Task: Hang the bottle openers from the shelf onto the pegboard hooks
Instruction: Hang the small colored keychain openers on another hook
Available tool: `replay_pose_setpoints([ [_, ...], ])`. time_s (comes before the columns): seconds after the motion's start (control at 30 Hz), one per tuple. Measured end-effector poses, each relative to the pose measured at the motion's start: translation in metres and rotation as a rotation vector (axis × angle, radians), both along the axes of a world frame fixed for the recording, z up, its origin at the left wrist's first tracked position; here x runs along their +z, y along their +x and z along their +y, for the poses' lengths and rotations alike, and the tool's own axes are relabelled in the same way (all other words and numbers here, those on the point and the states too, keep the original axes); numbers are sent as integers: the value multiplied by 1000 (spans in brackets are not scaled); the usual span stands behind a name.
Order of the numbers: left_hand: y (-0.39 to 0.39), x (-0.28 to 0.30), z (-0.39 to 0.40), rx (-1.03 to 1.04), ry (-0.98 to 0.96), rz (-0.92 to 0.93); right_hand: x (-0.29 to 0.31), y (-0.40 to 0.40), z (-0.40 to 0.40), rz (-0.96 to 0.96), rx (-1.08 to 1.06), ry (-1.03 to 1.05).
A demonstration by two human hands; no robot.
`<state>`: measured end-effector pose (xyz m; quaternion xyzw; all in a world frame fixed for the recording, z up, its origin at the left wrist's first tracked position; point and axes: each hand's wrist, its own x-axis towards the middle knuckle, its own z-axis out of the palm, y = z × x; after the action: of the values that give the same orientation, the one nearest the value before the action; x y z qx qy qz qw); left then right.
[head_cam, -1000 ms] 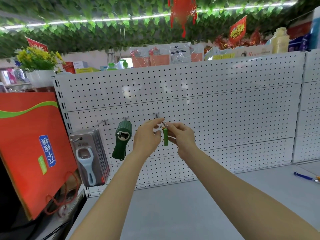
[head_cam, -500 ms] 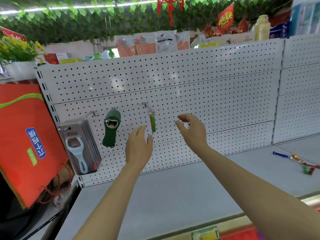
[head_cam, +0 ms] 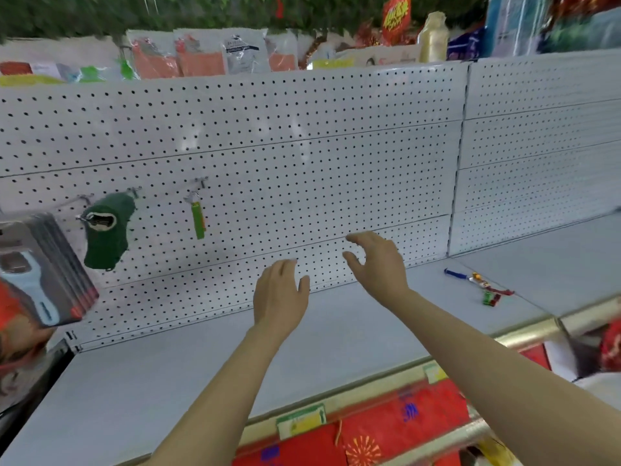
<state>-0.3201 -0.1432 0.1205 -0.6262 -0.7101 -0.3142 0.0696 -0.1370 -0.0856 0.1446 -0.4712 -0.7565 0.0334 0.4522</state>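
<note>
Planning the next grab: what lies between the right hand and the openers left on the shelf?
Head view: only bare grey shelf lies between the right hand and the openers.

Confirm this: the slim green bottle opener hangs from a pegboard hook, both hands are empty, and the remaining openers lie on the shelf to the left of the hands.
Wrong on one count. In the head view the remaining openers lie on the shelf to the right of the hands, not the left. The slim green bottle opener does hang from a hook, and the left hand and right hand are empty.

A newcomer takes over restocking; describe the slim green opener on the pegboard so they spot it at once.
Start at the white pegboard behind the grey shelf. On its left side hooks hold hanging items. The slim green opener hangs rightmost, a narrow bright-green strip on a metal ring, beside the bulky dark green opener.
</note>
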Motion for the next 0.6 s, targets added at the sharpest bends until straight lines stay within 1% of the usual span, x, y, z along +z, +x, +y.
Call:
replay_pose_setpoints([
  [0.13,56,-14,24,-71,-38,10,-23,63,11,-54,-44,-25],
  [0.3,127,-46,54,-161,-110,16,-58,137,26,-100,-130,-102],
  [0.6,220,-82,145,-376,-261,67,-98,232,75,-92,-316,-227],
])
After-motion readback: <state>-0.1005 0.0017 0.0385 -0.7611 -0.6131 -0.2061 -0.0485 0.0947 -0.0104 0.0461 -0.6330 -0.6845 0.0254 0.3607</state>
